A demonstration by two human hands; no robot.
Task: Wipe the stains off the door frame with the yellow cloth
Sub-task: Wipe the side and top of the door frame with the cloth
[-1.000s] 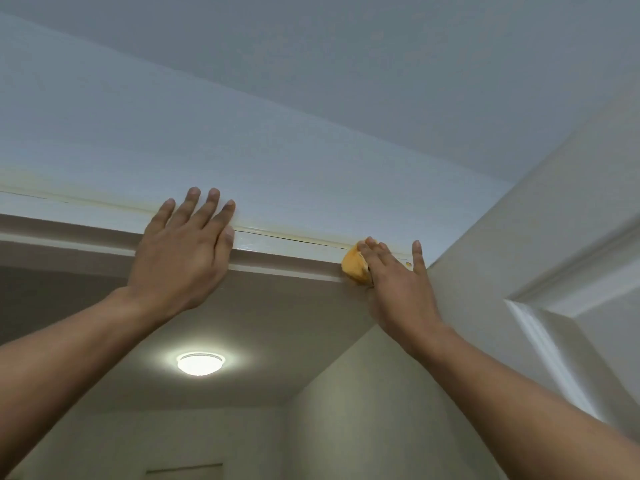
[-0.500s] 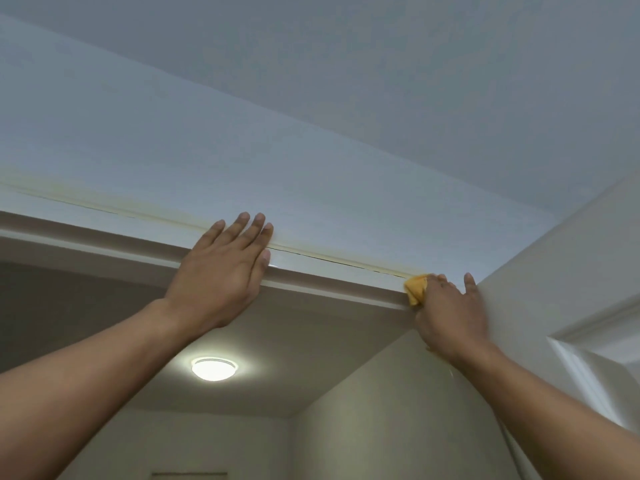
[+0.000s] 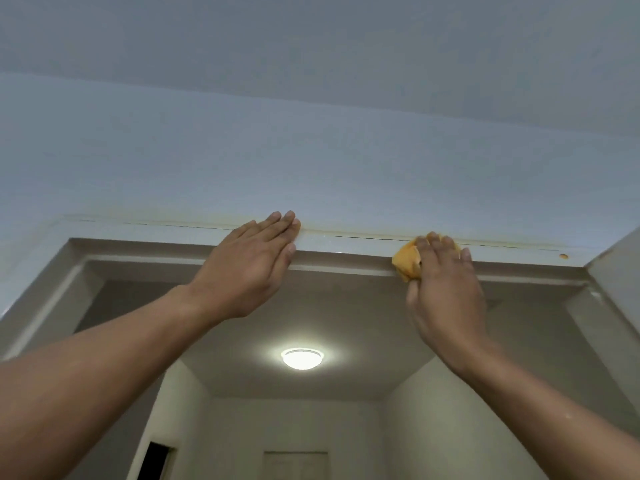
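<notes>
Yellow cloth (image 3: 406, 262) bunched under right hand (image 3: 445, 289)

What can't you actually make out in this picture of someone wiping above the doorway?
- Head view: most of the yellow cloth is covered by the right hand.
- The door frame behind both palms is hidden, so stains there cannot be judged; the left hand covers its share.
- The orange spot is too small to identify.
- Both elbows are cut off by the bottom edge.

Door frame (image 3: 346, 242) – glossy painted trim; yellow cloth (image 3: 406, 260) – soft, matt fabric.
</notes>
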